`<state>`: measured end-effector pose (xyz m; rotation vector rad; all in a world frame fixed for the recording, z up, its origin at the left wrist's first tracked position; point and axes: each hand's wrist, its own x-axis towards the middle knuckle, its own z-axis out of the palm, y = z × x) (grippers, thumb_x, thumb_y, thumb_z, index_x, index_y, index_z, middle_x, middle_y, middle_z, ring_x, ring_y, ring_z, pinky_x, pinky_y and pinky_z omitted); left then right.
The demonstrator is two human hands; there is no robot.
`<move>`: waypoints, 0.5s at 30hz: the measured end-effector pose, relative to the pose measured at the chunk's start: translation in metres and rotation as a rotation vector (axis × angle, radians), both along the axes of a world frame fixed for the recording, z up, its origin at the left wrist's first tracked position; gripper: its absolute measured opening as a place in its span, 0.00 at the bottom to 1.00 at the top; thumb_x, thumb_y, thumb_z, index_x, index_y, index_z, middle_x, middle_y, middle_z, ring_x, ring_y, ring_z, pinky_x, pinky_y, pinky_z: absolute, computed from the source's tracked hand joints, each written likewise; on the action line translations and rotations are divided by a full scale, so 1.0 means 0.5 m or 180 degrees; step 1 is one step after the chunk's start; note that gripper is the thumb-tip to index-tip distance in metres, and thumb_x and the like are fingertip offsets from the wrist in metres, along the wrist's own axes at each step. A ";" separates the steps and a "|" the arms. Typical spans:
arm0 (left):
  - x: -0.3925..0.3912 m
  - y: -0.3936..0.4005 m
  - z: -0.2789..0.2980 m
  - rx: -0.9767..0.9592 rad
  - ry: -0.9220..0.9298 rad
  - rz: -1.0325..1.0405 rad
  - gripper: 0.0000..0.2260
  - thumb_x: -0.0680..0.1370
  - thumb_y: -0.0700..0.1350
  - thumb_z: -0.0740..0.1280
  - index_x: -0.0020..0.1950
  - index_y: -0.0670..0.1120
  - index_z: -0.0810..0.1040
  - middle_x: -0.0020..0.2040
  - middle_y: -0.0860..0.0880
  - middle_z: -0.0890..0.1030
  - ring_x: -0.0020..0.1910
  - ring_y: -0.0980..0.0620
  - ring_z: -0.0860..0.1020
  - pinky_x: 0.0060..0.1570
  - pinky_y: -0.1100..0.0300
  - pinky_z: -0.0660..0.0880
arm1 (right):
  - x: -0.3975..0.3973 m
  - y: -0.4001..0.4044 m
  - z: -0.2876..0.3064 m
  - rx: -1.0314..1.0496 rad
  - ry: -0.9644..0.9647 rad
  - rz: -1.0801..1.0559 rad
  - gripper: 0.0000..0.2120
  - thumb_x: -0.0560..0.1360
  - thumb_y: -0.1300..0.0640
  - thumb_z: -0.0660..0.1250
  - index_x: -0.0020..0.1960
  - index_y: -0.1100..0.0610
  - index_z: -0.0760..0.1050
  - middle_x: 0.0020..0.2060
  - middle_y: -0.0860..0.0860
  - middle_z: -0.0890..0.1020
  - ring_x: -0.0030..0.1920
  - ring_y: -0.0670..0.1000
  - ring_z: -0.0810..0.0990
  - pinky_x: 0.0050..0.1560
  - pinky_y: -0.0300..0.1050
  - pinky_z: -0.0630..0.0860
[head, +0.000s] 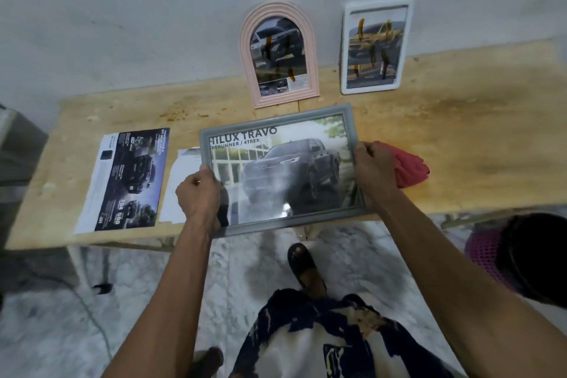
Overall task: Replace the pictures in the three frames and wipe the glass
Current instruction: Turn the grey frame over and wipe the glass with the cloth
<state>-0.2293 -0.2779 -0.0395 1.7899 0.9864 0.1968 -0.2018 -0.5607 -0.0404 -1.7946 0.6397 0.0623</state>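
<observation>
I hold the grey frame (280, 169) above the near edge of the table (445, 138), my left hand (199, 193) gripping its left rail and my right hand (372, 167) gripping its right rail together with the red cloth (409, 167). The frame looks light and stiff, but its glass is probably fragile and slippery, so the rails are the safest hold. The pink arched frame (279, 55) and white frame (372, 46) lean on the wall, glass streaked.
</observation>
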 end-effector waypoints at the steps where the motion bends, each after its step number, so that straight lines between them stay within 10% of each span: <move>1: -0.013 -0.001 0.009 -0.0020 -0.0035 0.0003 0.21 0.81 0.50 0.62 0.30 0.43 0.72 0.28 0.48 0.71 0.28 0.50 0.66 0.33 0.58 0.65 | -0.014 0.000 0.001 0.0108 0.0055 -0.0023 0.11 0.80 0.52 0.58 0.46 0.55 0.76 0.36 0.51 0.76 0.39 0.54 0.76 0.40 0.50 0.73; 8: -0.104 0.041 0.034 -0.0277 -0.0150 0.0141 0.19 0.80 0.50 0.66 0.30 0.46 0.71 0.28 0.49 0.70 0.28 0.51 0.67 0.35 0.57 0.67 | -0.107 0.032 0.030 0.0270 -0.0201 -0.0040 0.15 0.78 0.58 0.60 0.32 0.54 0.65 0.29 0.49 0.66 0.31 0.48 0.64 0.34 0.44 0.61; 15: -0.106 0.129 0.079 -0.0537 -0.0327 0.0152 0.13 0.78 0.49 0.68 0.36 0.46 0.81 0.36 0.47 0.78 0.39 0.48 0.74 0.43 0.51 0.76 | -0.090 0.091 0.068 0.0461 -0.0297 0.0353 0.16 0.82 0.57 0.59 0.68 0.60 0.72 0.54 0.53 0.77 0.50 0.50 0.76 0.49 0.39 0.72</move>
